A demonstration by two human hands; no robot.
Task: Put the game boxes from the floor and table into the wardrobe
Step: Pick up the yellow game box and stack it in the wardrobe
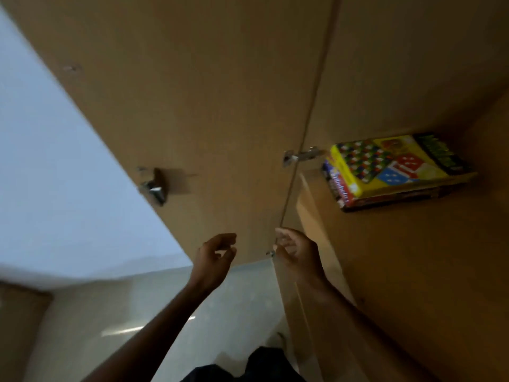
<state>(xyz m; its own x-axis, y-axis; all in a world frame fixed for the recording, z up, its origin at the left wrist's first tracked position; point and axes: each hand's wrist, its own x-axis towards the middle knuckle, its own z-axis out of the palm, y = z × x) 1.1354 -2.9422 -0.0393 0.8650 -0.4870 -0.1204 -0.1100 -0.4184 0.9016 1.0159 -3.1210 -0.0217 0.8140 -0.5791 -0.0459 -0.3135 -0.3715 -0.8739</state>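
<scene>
A small stack of game boxes lies on a shelf inside the brown wardrobe (399, 257) at the right. The top one is a yellow game box (385, 164) with dice and a chequered board printed on it; a red and blue box (340, 190) shows beneath it. My left hand (216, 257) and my right hand (296, 252) are raised in front of the lower edge of the open wardrobe door (192, 106). Both hands are empty with fingers loosely curled. Neither touches the boxes. The view is blurred.
The door carries a metal handle (154, 186) on its left part and a hinge (300, 155) at the wardrobe's edge. A pale wall (55, 161) lies to the left. Light floor tiles (137, 312) show below, with a brown piece of furniture (19, 326) at the bottom left.
</scene>
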